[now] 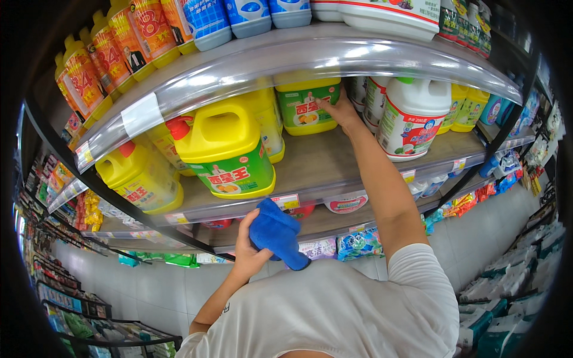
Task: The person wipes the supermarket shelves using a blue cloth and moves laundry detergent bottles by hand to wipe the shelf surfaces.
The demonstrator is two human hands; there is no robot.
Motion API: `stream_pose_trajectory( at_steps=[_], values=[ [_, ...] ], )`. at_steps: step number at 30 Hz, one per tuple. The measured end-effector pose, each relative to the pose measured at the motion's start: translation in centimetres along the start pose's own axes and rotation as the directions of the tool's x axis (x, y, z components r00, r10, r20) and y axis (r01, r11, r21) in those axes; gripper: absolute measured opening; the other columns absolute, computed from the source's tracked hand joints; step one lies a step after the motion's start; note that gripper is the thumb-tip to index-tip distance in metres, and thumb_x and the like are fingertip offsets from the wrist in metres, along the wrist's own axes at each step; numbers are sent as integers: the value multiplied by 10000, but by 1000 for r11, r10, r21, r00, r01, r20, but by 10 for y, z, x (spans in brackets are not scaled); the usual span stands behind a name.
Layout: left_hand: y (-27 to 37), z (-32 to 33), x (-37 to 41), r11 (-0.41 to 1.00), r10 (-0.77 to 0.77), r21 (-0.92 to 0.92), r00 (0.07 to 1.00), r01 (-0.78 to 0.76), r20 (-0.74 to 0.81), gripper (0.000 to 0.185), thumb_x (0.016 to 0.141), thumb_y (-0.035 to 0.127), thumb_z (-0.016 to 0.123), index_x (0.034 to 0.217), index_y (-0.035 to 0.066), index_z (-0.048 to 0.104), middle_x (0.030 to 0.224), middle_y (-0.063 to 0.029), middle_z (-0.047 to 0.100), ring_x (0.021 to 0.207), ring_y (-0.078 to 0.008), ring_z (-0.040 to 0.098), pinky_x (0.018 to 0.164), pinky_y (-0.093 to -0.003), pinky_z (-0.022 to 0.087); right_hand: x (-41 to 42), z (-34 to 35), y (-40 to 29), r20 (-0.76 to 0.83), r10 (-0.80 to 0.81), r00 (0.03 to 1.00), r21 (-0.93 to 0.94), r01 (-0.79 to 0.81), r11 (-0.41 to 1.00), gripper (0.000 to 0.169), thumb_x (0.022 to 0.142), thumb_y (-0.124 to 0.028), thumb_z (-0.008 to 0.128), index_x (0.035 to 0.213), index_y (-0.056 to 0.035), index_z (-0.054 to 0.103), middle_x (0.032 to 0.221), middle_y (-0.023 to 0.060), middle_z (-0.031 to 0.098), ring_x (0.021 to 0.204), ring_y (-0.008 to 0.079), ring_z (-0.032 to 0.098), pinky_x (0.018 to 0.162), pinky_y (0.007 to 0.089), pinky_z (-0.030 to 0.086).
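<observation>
My left hand (pixel 250 257) holds a bunched blue microfibre cloth (pixel 275 228) in front of the shelf edge. My right hand (pixel 345 112) reaches under the upper shelf and grips the right side of a yellow plastic jug (pixel 297 100) with a green label. The thumb lies across that label; the other fingers are largely hidden at the jug's side, and the upper shelf covers its top. Nearer the front edge, a similar yellow jug (pixel 230 152) with a red pump cap stands upright, with more yellow jugs (pixel 143 174) to its left and behind.
The upper shelf's clear plastic edge (pixel 313 58) overhangs the jugs. Orange bottles (pixel 130 40) and blue bottles (pixel 210 22) stand above. White jugs (pixel 414 118) are right of my forearm. Price tags (pixel 286 201) line the front edge. Packed goods (pixel 358 244) sit lower down.
</observation>
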State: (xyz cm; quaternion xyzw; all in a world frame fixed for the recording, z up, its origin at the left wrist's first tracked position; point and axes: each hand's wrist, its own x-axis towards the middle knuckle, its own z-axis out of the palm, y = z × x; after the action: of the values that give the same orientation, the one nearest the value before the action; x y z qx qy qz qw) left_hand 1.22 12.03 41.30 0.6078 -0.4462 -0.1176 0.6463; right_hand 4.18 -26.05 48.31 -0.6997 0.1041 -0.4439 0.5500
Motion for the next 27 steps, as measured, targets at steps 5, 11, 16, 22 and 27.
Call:
stream_pose_trajectory(
  at_steps=[5,11,16,22,27],
  values=[
    [-1,-7,-9,998,-65,-10,996,64,-67,776,654,-9,704,1325,87,326,1302,-109,389,1149,-223,446,962,-346,381,-25,-3,-19,84,-108,991,-204,123,971,758,648,-215,774,1262,-27,372,1161,151,544,1100,256,519,930,341,405],
    [-9,-3,-3,997,-72,-40,997,70,-25,769,651,19,712,1320,82,338,1304,-111,388,1161,-221,438,963,-344,379,-56,5,-33,-39,-55,998,-272,43,961,795,622,-291,785,1243,-22,368,1124,163,572,1042,270,570,887,343,444],
    [-11,-7,-6,1000,-16,18,1000,16,-5,782,654,40,724,1326,82,328,1306,-113,389,1166,-227,438,960,-348,384,-89,10,-58,-193,-90,977,-304,27,952,651,651,-245,773,1168,-12,455,1035,141,610,958,220,596,843,324,456],
    [-10,-8,-6,998,-42,-40,999,43,19,785,656,32,721,1332,87,324,1308,-115,387,1173,-231,435,962,-351,385,-126,-2,-77,-318,-106,942,-196,44,980,657,625,-212,788,1158,0,467,1041,137,617,939,196,600,835,310,459],
    [-12,-5,-3,998,-45,-46,998,47,49,789,647,6,713,1331,88,327,1316,-116,383,1188,-233,422,971,-353,376,-154,-23,-104,-322,-59,945,29,72,997,570,662,-76,747,1155,1,471,1037,81,587,943,152,558,816,299,457]
  ],
)
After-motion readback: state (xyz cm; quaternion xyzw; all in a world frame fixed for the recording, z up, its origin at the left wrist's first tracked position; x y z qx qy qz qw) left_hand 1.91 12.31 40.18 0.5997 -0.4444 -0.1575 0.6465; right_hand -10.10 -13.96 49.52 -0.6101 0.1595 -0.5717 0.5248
